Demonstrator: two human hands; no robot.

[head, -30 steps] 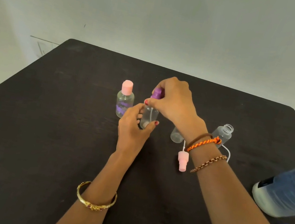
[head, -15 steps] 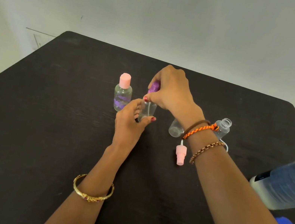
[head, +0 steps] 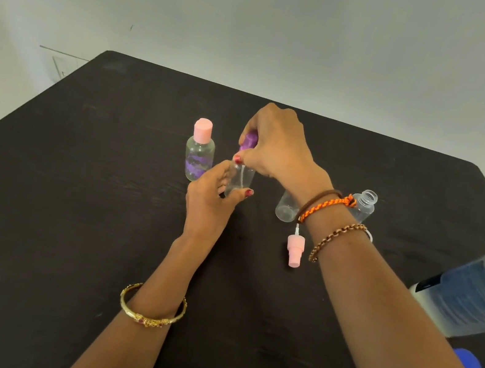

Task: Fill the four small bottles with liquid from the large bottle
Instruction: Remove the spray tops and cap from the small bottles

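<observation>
Purple cap [head: 249, 141] sits in the right hand [head: 277, 144] grip, atop a small bottle [head: 240, 178] the left hand [head: 210, 201] holds mid-tabletop [head: 66, 217]. Two open bottles [head: 365, 205] seem unfilled; the large bottle [head: 471, 292] waits right.

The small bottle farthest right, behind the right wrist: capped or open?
Open. The small bottle stands upright with its threaded neck bare and no cap on it; a pink spray cap lies loose on the table nearby.

Soft even light, faint shadows; wide-angle edge warp, right edge blurred.
</observation>
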